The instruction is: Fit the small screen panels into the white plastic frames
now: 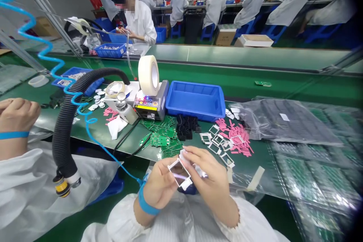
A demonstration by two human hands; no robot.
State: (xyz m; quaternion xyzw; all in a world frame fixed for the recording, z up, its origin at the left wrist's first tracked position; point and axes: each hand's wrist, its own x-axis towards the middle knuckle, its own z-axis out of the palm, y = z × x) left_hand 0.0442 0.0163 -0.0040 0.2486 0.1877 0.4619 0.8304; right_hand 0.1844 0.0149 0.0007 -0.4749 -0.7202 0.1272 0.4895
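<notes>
My left hand [159,185], with a blue strap at the wrist, pinches a small rectangular metal frame [179,173] with a white backing on it. My right hand [208,181] holds the frame's other side and a crumpled white film piece [198,170]. Just ahead of my hands lie loose green circuit boards [163,136], a cluster of small black components [185,126], and several metal frames [218,144] beside scattered pink pieces [236,136].
A co-worker's hand [17,115] rests at the left beside a black corrugated hose [64,132] and blue coiled tubing [75,98]. A tape dispenser [149,107] and blue tray [195,100] stand ahead. Bagged circuit boards [286,121] lie right.
</notes>
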